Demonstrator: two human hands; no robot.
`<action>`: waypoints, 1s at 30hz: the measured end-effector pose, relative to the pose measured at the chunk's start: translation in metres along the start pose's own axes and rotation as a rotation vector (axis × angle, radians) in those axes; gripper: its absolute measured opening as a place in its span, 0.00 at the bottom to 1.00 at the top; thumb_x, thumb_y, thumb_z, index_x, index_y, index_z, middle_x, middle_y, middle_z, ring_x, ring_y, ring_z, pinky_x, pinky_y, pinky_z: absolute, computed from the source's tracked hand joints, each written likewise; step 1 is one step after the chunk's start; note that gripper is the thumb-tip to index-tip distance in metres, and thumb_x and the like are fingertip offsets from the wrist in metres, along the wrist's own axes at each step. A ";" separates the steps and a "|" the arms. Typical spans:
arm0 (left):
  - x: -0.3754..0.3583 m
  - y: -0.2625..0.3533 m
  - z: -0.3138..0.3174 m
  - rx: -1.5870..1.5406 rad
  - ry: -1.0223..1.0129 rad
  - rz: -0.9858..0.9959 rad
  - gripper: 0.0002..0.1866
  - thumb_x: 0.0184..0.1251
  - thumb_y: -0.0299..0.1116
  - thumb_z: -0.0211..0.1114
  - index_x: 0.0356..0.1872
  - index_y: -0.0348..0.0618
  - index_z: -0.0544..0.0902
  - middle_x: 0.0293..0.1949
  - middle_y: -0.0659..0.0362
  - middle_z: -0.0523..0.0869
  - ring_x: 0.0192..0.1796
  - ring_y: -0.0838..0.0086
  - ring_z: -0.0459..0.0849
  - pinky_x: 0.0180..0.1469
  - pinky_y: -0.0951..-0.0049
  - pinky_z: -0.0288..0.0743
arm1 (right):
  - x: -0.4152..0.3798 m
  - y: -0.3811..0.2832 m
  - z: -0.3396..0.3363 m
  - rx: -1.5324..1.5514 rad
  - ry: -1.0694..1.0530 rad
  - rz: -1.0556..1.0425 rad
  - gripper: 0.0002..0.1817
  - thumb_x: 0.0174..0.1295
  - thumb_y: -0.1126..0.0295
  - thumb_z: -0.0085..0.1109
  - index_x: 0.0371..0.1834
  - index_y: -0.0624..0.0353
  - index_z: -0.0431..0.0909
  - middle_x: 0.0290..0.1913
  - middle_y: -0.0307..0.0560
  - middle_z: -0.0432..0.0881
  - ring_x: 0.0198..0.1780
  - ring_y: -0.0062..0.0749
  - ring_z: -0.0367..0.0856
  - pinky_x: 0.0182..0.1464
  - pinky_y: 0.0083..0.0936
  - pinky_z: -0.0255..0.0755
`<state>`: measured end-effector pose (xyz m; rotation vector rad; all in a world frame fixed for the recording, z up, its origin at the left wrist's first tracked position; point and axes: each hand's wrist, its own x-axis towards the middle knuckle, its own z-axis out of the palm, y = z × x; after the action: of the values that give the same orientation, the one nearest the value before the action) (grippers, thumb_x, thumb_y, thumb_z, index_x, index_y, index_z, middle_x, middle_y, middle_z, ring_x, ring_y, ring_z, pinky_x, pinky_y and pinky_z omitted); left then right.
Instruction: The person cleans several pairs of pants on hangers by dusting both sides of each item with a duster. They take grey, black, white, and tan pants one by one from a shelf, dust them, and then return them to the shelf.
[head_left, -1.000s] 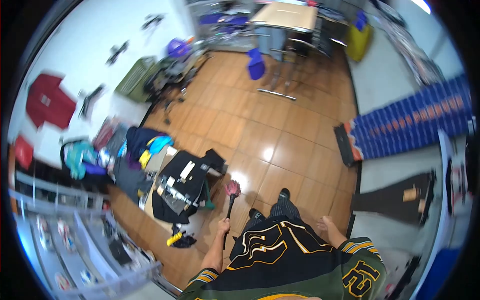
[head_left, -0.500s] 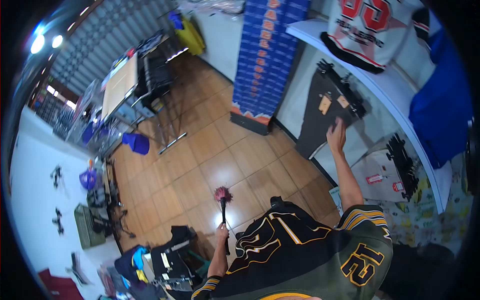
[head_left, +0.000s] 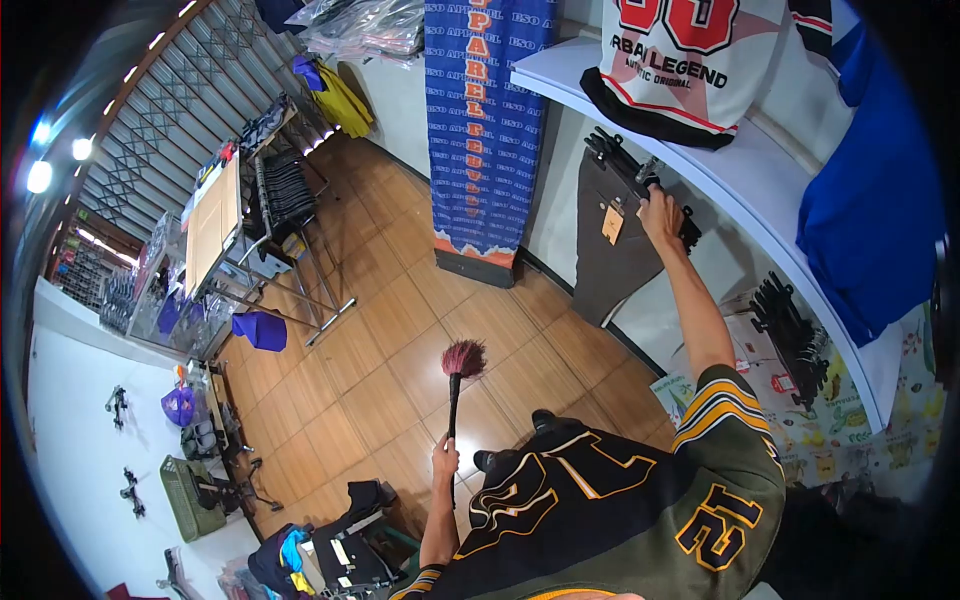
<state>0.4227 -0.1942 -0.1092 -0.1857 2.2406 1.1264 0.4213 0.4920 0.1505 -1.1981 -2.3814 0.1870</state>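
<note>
My left hand point(head_left: 445, 458) is closed around the black handle of a duster point(head_left: 462, 360), whose reddish bristles point away from me above the tiled floor. Up at the wall on the right, my right hand point(head_left: 661, 216) has its fingers curled on a row of black clip hangers point(head_left: 622, 165). Dark grey trousers point(head_left: 606, 262) with a tan tag point(head_left: 612, 223) hang from these hangers. My fingers partly cover the hangers, so the exact grip is hard to see.
A white shelf point(head_left: 740, 165) juts out above the trousers, with a white-and-red jersey point(head_left: 670, 75) and a blue garment point(head_left: 860, 215) over it. A blue banner stand point(head_left: 483, 150) stands beside them. Folded clothes point(head_left: 345, 550) lie at lower left; a table point(head_left: 215, 225) stands farther back.
My right hand has moved up from in front of the trousers to the hangers, and its fingers have closed there. The duster stays in my left hand. The view has shifted slightly.
</note>
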 end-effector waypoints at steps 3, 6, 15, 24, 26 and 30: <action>0.010 -0.017 -0.008 0.016 0.063 0.043 0.23 0.76 0.41 0.56 0.66 0.42 0.77 0.19 0.57 0.80 0.19 0.74 0.79 0.23 0.68 0.72 | -0.009 -0.007 -0.014 0.050 -0.025 0.072 0.18 0.64 0.66 0.65 0.55 0.57 0.78 0.43 0.62 0.86 0.48 0.61 0.85 0.50 0.52 0.78; 0.013 -0.033 -0.020 -0.011 0.119 0.068 0.23 0.76 0.41 0.56 0.65 0.40 0.78 0.20 0.56 0.80 0.21 0.74 0.80 0.25 0.68 0.72 | -0.004 0.010 -0.002 0.134 -0.036 0.055 0.18 0.63 0.67 0.65 0.56 0.56 0.78 0.44 0.62 0.86 0.49 0.63 0.84 0.51 0.54 0.76; -0.031 0.028 -0.077 -0.027 0.229 0.280 0.20 0.78 0.39 0.53 0.58 0.33 0.79 0.20 0.58 0.76 0.23 0.75 0.75 0.27 0.67 0.69 | -0.059 -0.033 -0.030 0.166 -0.108 -0.086 0.19 0.59 0.69 0.63 0.53 0.61 0.75 0.44 0.62 0.86 0.53 0.59 0.83 0.55 0.51 0.74; -0.108 0.144 -0.196 -0.316 0.633 0.698 0.22 0.81 0.32 0.49 0.72 0.40 0.68 0.29 0.63 0.75 0.28 0.81 0.71 0.30 0.77 0.65 | -0.157 -0.163 -0.092 0.555 -0.361 -0.238 0.24 0.61 0.68 0.62 0.58 0.73 0.73 0.41 0.59 0.86 0.43 0.45 0.86 0.47 0.36 0.75; -0.130 0.169 -0.212 -0.522 0.668 0.762 0.24 0.81 0.30 0.48 0.75 0.42 0.65 0.30 0.64 0.75 0.28 0.83 0.69 0.29 0.79 0.65 | -0.169 -0.186 -0.101 0.812 -0.525 -0.249 0.23 0.63 0.70 0.61 0.58 0.73 0.72 0.38 0.53 0.85 0.37 0.33 0.84 0.41 0.29 0.75; -0.158 0.174 -0.195 -0.475 0.620 0.870 0.26 0.80 0.28 0.48 0.76 0.43 0.64 0.32 0.60 0.79 0.29 0.78 0.75 0.29 0.74 0.69 | -0.211 -0.250 -0.162 1.014 -0.627 -0.277 0.26 0.64 0.74 0.59 0.64 0.71 0.66 0.32 0.42 0.79 0.27 0.17 0.74 0.30 0.18 0.68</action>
<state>0.3920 -0.2573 0.1879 0.3418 2.6044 2.3235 0.4232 0.1598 0.3008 -0.3254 -2.3024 1.6253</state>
